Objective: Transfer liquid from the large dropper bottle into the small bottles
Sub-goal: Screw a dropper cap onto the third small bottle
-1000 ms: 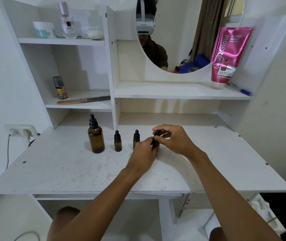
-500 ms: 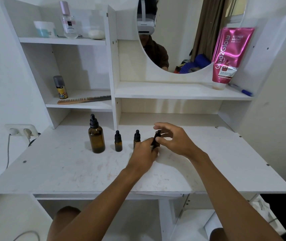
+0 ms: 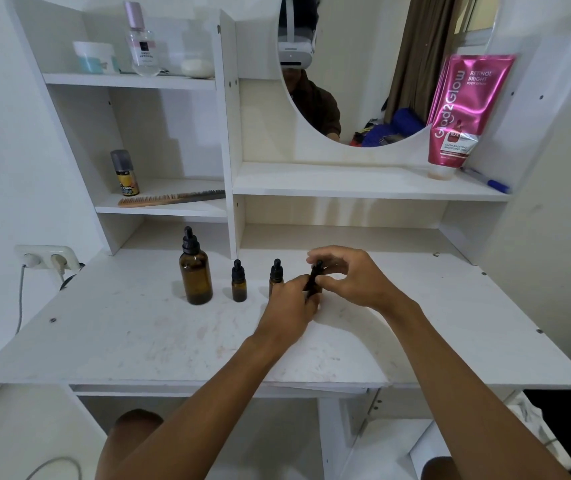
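The large amber dropper bottle [image 3: 195,271] stands capped on the white desk [image 3: 138,341], left of centre. To its right stand two small amber bottles with black dropper caps, one [image 3: 239,285] free and one [image 3: 276,273] just behind my left hand. My left hand [image 3: 292,308] grips the body of a third small bottle [image 3: 313,279], which is tilted and mostly hidden by my fingers. My right hand [image 3: 346,275] pinches that bottle's black dropper cap from above.
White shelving rises behind the bottles, with a divider panel [image 3: 230,133] just behind the large bottle. A comb [image 3: 173,198] and a spray can [image 3: 125,173] lie on the left shelf, a pink tube [image 3: 464,112] on the right one. A wall socket [image 3: 46,259] sits at left.
Both hands stay on the third small bottle. My right hand's fingers have shifted around the cap, and the bottle is tilted a little more.
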